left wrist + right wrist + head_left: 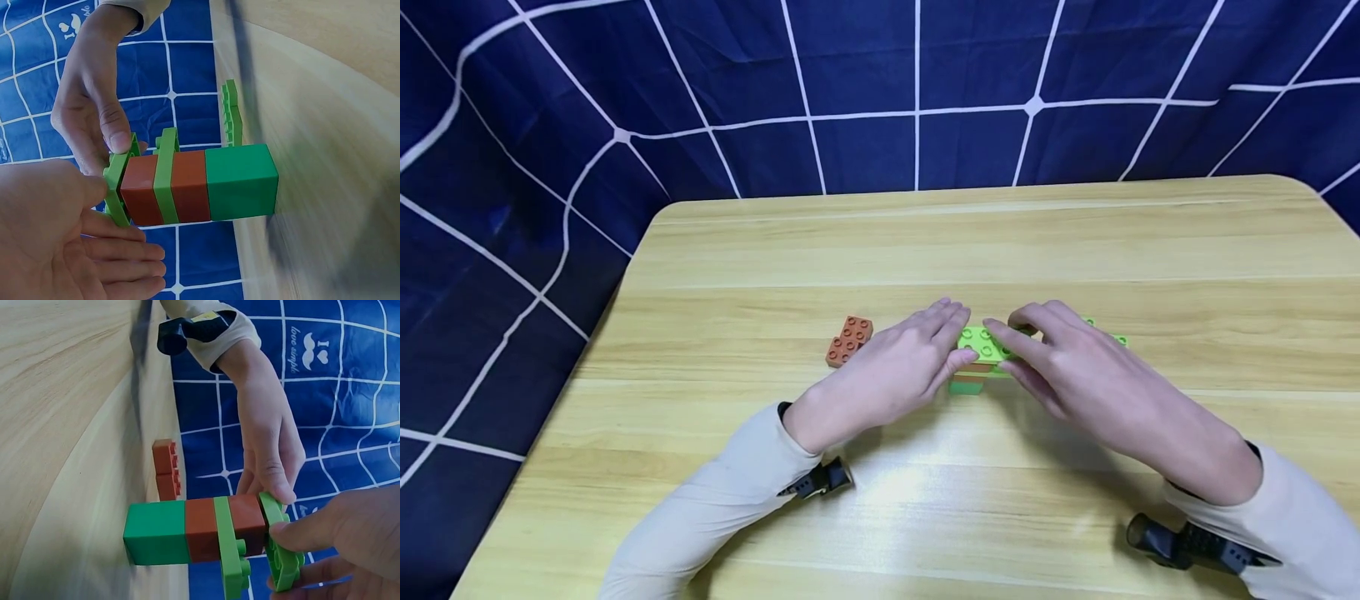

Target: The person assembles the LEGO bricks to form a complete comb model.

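Observation:
A stack of toy building bricks stands upright on the table, with a green brick (pixel 242 182) at its base. Above it come a reddish-brown brick (pixel 202 530), a lime plate (pixel 231 575) jutting to the right, another reddish-brown brick (pixel 139 181), and a top lime plate (pixel 981 343). The top plate looks slightly tilted against the brick below. My right hand (pixel 1075 367) pinches its right part, thumb on the studded face. With fingers nearly straight, my left hand (pixel 898 362) rests at the plate's left end, thumb and index finger touching its edges.
Two reddish-brown bricks (pixel 850 339) lie left of the stack, partly behind my left hand. Another lime plate (pixel 232 112) lies on the table to the right, mostly hidden behind my right hand in the head view. A blue gridded cloth (pixel 865 83) hangs behind the wooden table (pixel 850 250).

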A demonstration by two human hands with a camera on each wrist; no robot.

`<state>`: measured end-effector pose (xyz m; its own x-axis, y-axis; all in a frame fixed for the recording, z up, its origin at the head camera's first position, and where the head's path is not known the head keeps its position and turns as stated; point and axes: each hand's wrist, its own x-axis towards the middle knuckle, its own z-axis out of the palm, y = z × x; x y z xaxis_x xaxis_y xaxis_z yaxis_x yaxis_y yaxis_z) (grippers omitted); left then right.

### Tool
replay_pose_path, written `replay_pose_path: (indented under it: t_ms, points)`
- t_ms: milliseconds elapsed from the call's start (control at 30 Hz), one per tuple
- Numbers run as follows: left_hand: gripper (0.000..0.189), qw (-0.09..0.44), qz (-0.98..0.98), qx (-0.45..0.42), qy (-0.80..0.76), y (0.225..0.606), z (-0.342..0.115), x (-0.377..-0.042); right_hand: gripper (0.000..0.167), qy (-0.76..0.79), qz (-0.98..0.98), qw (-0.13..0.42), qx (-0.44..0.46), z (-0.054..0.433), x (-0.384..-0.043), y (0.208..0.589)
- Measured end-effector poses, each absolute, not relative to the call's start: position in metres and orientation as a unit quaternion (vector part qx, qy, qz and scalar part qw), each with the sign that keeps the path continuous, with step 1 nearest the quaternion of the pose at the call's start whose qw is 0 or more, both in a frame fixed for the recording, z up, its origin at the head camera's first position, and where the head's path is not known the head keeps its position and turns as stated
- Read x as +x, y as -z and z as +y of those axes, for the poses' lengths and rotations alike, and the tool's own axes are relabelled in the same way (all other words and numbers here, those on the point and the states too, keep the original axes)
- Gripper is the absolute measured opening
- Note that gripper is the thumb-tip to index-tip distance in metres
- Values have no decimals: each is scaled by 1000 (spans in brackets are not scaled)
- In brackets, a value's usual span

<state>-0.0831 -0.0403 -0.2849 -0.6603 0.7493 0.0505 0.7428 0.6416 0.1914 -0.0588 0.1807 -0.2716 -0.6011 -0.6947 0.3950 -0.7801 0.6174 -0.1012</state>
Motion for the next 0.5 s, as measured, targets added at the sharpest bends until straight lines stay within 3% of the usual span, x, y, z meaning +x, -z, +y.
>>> replay_pose_path:
  t_ms: [67, 233, 500]
  points:
    - [59, 16, 907, 410, -95, 285, -40, -83, 30, -145, -886, 155, 413, 181, -59, 272]
    - [60, 14, 909, 408, -88, 285, -40, -82, 44, -157, -898, 132, 389, 183, -61, 270]
    - [59, 7, 909, 408, -82, 286, -40, -82, 38, -149, -923, 91, 344, 190, -63, 266]
